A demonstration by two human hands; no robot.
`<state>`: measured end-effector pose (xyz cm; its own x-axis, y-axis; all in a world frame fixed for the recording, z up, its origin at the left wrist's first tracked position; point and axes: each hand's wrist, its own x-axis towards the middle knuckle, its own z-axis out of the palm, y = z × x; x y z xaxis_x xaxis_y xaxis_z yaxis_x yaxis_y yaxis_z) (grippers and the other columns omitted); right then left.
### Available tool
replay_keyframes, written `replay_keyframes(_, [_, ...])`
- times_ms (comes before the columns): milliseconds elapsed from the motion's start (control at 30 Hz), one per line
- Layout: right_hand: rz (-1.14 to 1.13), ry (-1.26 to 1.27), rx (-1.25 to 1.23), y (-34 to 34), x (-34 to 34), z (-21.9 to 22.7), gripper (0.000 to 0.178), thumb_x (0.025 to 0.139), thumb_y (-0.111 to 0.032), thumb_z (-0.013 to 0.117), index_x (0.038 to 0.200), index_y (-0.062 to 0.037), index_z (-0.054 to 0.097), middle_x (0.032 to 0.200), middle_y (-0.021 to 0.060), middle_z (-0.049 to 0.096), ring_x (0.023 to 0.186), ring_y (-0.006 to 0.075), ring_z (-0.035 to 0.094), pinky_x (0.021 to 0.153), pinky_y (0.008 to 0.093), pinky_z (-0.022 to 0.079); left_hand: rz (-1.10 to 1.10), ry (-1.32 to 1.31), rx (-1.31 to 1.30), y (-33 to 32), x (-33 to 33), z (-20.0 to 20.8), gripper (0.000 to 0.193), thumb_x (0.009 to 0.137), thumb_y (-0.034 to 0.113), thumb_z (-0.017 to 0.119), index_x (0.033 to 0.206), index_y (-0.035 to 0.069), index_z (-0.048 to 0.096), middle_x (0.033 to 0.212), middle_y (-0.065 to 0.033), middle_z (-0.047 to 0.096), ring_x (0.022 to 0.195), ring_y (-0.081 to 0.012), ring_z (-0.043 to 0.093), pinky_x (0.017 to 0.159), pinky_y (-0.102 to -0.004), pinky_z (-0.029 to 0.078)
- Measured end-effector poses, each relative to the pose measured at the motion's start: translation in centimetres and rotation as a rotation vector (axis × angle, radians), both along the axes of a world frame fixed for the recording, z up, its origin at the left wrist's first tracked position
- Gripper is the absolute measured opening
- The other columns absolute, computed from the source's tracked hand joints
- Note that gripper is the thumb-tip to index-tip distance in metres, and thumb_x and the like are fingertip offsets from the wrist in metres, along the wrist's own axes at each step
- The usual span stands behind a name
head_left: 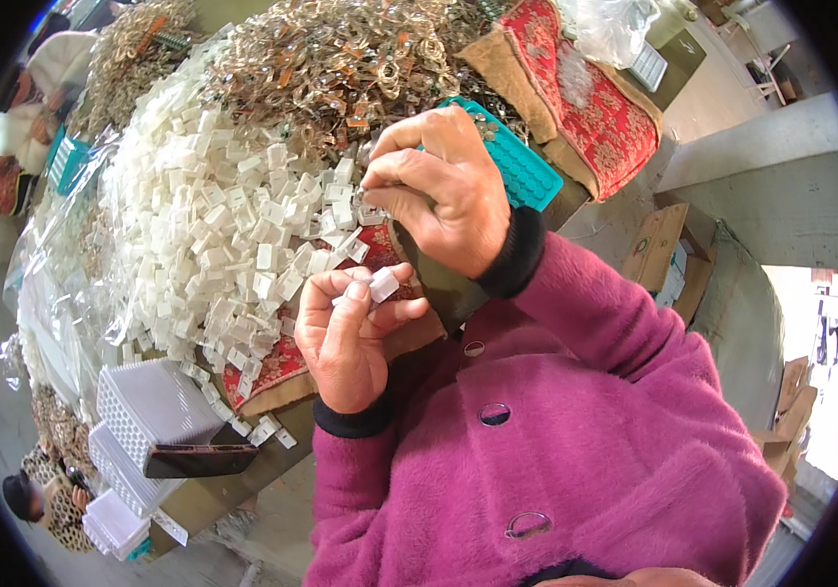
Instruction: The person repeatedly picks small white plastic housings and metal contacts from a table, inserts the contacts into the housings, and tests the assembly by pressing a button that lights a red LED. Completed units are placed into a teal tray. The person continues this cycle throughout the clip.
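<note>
Between the thumb and fingers of my left hand [341, 342] is a small white plastic housing [383, 285], boxy in shape. My right hand [450, 186] hovers a little above and to the right of it, its fingers curled and pressed together. Whatever those fingertips may hold is too small or hidden to make out. Just beyond both hands spreads a large heap of similar white plastic housings [209, 215], some spilling toward me over a red patterned cloth [287, 364]. A teal tray [522, 168] with round hollows lies partly behind my right hand.
A tangled heap of shiny metal parts [341, 68] rises at the back. Red patterned padding [605, 117] lies at the far right. Stacked white trays [150, 401] and a dark flat phone-like object [201, 461] stand at the near left. Transparent plastic sheeting [62, 284] borders the heap; other people sit farther left.
</note>
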<state>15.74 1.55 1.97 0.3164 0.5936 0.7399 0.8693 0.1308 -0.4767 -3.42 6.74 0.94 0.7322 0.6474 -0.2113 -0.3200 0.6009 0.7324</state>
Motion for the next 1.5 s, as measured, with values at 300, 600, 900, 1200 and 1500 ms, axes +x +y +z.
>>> replay_keyframes(300, [0.354, 0.11, -0.04, -2.3, -3.0, 1.2, 0.026, 0.083, 0.001, 0.073, 0.106, -0.0042, 0.064, 0.115, 0.014, 0.069, 0.103, 0.0346, 0.065, 0.088, 0.0428, 0.054, 0.028, -0.054, -0.012, -0.5, -0.3, 0.4, 0.029, 0.1, 0.003, 0.064, 0.128, 0.001, 0.058, 0.103, -0.0113, 0.068, 0.074, -0.0188, 0.066, 0.07, -0.0322, 0.058])
replay_keyframes(600, [0.451, 0.376, -0.221, -4.1, -3.6, 0.1, 0.029, 0.088, -0.001, 0.071, 0.115, -0.0045, 0.063, 0.102, 0.0137, 0.068, 0.088, 0.032, 0.068, 0.077, 0.0402, 0.057, 0.044, 0.062, 0.031, -1.1, -1.4, 0.5, 0.022, 0.098, 0.003, 0.067, 0.119, 0.001, 0.062, 0.097, -0.0095, 0.07, 0.078, -0.0164, 0.067, 0.07, -0.03, 0.057])
replay_keyframes(900, [0.405, 0.374, -0.182, -5.6, -3.5, -1.0, 0.023, 0.087, -0.002, 0.074, 0.11, -0.0037, 0.068, 0.093, 0.0125, 0.069, 0.084, 0.0315, 0.068, 0.074, 0.0378, 0.057, 0.192, 0.378, 0.657, -2.4, -2.1, -0.1, 0.024, 0.092, -0.009, 0.071, 0.113, -0.001, 0.063, 0.107, -0.0066, 0.065, 0.089, -0.0112, 0.065, 0.08, -0.0249, 0.054])
replay_keyframes(1200, [0.419, 0.542, -0.258, -7.2, -2.4, -1.2, 0.015, 0.084, -0.002, 0.079, 0.098, -0.0045, 0.076, 0.089, 0.0084, 0.069, 0.081, 0.0243, 0.068, 0.072, 0.0332, 0.055, 0.031, 0.206, 0.317, -2.3, -1.7, 0.6, 0.022, 0.09, -0.009, 0.071, 0.108, -0.001, 0.062, 0.108, -0.0102, 0.063, 0.083, -0.0151, 0.065, 0.071, -0.0281, 0.055])
replay_keyframes(1500, [0.439, 0.527, -0.268, -7.8, -2.2, -1.5, 0.013, 0.084, -0.002, 0.078, 0.097, -0.0044, 0.075, 0.088, 0.0095, 0.067, 0.081, 0.0254, 0.067, 0.072, 0.0351, 0.055, 0.11, 0.337, 0.648, -3.0, -1.1, 0.0, 0.024, 0.086, -0.01, 0.073, 0.106, 0.0, 0.064, 0.104, -0.0106, 0.064, 0.085, -0.0163, 0.064, 0.073, -0.0294, 0.054])
